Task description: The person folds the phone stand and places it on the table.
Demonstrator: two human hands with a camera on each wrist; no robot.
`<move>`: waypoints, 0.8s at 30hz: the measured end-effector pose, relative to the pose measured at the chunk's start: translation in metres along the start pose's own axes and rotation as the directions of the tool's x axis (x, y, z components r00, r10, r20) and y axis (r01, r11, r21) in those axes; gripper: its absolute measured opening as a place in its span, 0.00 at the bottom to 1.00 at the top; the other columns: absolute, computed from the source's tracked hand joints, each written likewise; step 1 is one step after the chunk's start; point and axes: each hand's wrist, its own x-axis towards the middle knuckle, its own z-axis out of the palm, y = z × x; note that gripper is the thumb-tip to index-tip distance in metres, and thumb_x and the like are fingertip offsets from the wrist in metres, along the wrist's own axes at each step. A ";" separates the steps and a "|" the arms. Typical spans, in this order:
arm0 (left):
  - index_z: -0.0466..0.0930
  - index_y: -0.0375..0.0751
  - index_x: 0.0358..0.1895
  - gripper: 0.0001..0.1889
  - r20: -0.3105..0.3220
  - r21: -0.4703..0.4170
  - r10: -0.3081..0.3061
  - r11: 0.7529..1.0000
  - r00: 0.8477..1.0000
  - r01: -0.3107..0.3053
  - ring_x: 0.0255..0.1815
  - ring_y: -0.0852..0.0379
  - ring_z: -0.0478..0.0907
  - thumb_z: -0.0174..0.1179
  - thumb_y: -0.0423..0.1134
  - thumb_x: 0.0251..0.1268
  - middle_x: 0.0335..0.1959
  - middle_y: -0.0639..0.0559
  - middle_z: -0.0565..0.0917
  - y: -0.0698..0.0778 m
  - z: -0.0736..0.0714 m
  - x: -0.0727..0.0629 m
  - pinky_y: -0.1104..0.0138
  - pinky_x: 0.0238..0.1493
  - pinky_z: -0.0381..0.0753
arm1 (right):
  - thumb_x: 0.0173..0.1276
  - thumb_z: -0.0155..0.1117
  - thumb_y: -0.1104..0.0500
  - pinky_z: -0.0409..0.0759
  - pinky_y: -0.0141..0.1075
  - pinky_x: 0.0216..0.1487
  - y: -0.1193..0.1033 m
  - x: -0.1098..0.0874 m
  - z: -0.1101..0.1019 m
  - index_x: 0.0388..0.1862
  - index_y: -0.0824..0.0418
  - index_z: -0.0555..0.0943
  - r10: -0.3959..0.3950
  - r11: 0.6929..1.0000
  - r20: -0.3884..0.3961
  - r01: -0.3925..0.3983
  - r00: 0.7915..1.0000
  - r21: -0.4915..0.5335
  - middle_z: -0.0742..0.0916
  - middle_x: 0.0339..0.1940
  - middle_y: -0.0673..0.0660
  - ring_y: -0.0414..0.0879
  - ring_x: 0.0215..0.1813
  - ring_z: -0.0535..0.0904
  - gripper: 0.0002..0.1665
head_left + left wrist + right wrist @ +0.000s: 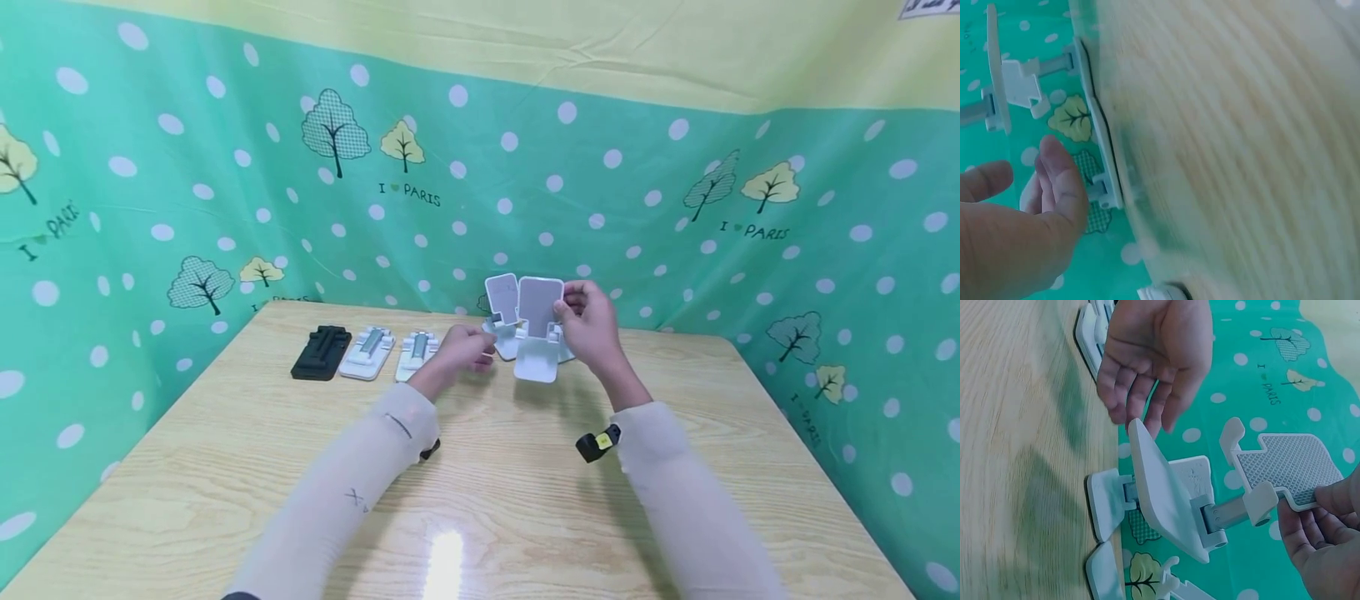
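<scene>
My right hand (590,321) pinches the edge of the upper plate of an unfolded white phone stand (538,364), thumb on the textured face in the right wrist view. This stand is held up in front of other unfolded white stands, its base plate (1163,487) tilted. My left hand (465,348) is just left of it, fingers loosely bent and holding nothing. In the left wrist view the left fingertips (1054,150) are near the stands. Behind the held stand, another unfolded white phone stand (501,293) is upright on the table, partly hidden.
A folded black phone stand (321,354) and two folded white phone stands, a nearer-left one (360,367) and one by my left wrist (408,362), lie in a row on the wooden table (510,500). A green dotted curtain (480,167) hangs behind the table.
</scene>
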 end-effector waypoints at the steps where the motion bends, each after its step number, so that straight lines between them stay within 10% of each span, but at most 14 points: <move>1: 0.77 0.26 0.55 0.15 0.010 -0.011 -0.002 1.000 1.000 0.002 0.49 0.41 0.84 0.58 0.34 0.74 0.48 0.35 0.82 0.000 0.002 0.000 0.59 0.50 0.88 | 0.76 0.58 0.69 0.82 0.45 0.55 0.000 0.000 0.001 0.59 0.72 0.73 -0.002 1.000 0.000 0.002 1.000 0.004 0.82 0.50 0.66 0.56 0.53 0.79 0.15; 11: 0.74 0.25 0.59 0.16 0.081 -0.119 -0.020 0.992 0.996 0.030 0.38 0.51 0.83 0.54 0.33 0.76 0.48 0.36 0.82 0.000 0.014 -0.003 0.58 0.50 0.87 | 0.75 0.60 0.70 0.84 0.44 0.54 -0.001 0.000 0.012 0.57 0.70 0.75 -0.015 0.999 0.002 0.015 1.000 0.028 0.82 0.49 0.65 0.55 0.51 0.80 0.14; 24: 0.74 0.26 0.62 0.18 0.123 -0.233 -0.021 0.971 0.992 0.049 0.56 0.38 0.82 0.57 0.32 0.74 0.56 0.34 0.82 -0.008 0.020 -0.001 0.55 0.56 0.85 | 0.76 0.60 0.69 0.84 0.44 0.52 0.003 0.002 0.014 0.57 0.71 0.74 -0.015 0.999 0.013 0.014 1.000 0.053 0.82 0.48 0.64 0.55 0.50 0.80 0.14</move>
